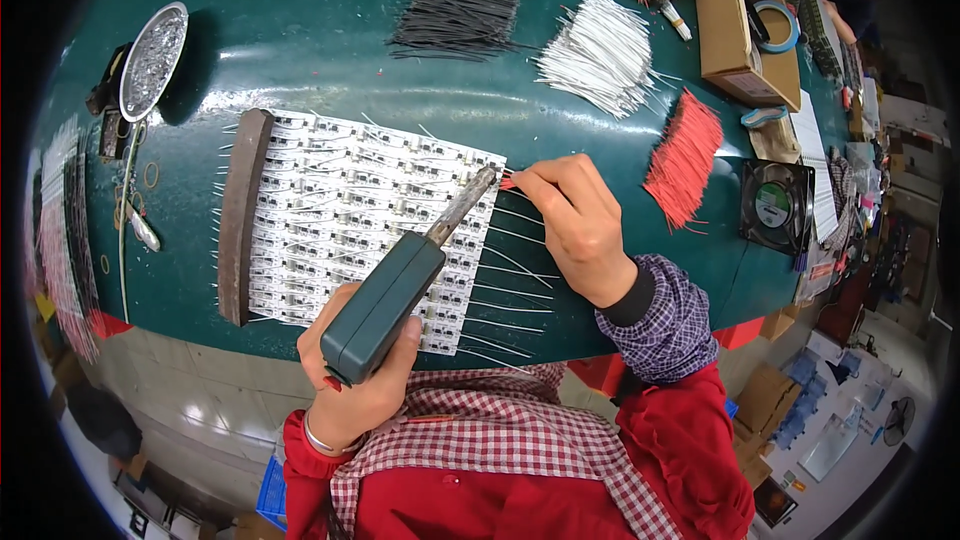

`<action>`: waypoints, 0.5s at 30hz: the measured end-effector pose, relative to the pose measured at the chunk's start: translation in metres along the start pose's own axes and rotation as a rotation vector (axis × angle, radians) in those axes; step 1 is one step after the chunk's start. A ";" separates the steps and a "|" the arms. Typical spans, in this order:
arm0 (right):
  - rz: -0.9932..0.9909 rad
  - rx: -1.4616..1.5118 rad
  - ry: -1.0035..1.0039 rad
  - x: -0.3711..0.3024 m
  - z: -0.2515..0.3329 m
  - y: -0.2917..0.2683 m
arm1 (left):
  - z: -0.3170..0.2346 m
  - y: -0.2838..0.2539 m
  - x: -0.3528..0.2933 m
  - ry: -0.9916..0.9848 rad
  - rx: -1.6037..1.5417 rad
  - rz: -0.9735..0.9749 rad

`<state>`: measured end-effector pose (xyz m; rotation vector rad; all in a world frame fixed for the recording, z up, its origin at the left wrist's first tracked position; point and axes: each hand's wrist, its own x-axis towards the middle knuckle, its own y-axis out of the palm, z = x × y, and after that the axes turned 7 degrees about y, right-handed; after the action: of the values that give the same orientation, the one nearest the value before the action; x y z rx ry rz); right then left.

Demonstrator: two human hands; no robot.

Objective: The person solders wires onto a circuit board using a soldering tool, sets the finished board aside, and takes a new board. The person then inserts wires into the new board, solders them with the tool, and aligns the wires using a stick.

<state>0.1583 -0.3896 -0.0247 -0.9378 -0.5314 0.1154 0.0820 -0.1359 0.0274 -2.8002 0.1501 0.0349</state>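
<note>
Showed dark green on tabletop (330, 65) and soldering tool (385, 305), white on circuit boards (345, 215), black, white and red across wire piles (684, 160), red-and-white checks on apron (480, 445).

I am in what looks like an electronics assembly workshop. Before me, a long green worktop (320, 65) carries a panel of small white circuit boards (345, 175) and bundles of cut black wires (460, 5), white wires (600, 52) and red wires (685, 160). My left fingers (404, 340) grip a soldering gun (385, 305). To the right sit a cardboard box (722, 30) and a square black cooling fan (775, 202); another person's arm (838, 22) shows beyond, and tiled floor (200, 390) lies below.
</note>
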 end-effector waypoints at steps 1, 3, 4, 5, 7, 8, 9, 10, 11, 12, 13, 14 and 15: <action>0.009 0.000 -0.002 0.001 0.000 -0.001 | 0.000 0.000 0.001 0.003 0.001 0.000; 0.019 -0.001 -0.002 0.001 0.000 -0.001 | 0.001 0.001 0.001 -0.007 -0.004 0.002; 0.019 -0.006 -0.004 0.001 0.000 -0.001 | 0.001 0.002 0.001 -0.014 -0.010 0.003; 0.019 -0.011 -0.007 0.000 0.000 -0.001 | 0.002 0.002 0.001 -0.015 -0.011 0.005; 0.020 -0.013 -0.011 0.000 -0.001 -0.001 | 0.002 0.002 0.001 0.011 0.023 0.014; 0.021 -0.016 -0.018 0.000 -0.001 -0.001 | 0.001 0.002 0.001 0.010 0.023 0.015; 0.022 -0.016 -0.017 0.000 -0.001 -0.001 | 0.001 0.003 0.002 0.027 0.048 0.012; 0.027 -0.017 -0.015 0.000 -0.001 0.000 | 0.001 0.003 0.002 0.044 0.073 0.010; 0.033 -0.019 -0.014 0.000 -0.001 0.000 | 0.000 0.002 0.002 0.044 0.072 0.010; 0.032 -0.018 -0.013 0.000 0.000 -0.001 | -0.001 0.001 0.001 0.031 0.084 0.016; 0.033 -0.019 -0.012 0.001 0.000 -0.001 | -0.001 0.000 0.001 0.018 0.095 0.022; 0.034 -0.020 -0.011 0.001 0.000 -0.001 | -0.001 0.000 0.000 0.018 0.096 0.023; 0.034 -0.021 -0.011 0.001 0.000 -0.001 | 0.001 -0.002 -0.002 0.045 0.096 0.014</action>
<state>0.1588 -0.3897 -0.0234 -0.9671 -0.5275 0.1459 0.0803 -0.1339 0.0271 -2.7053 0.1774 -0.0311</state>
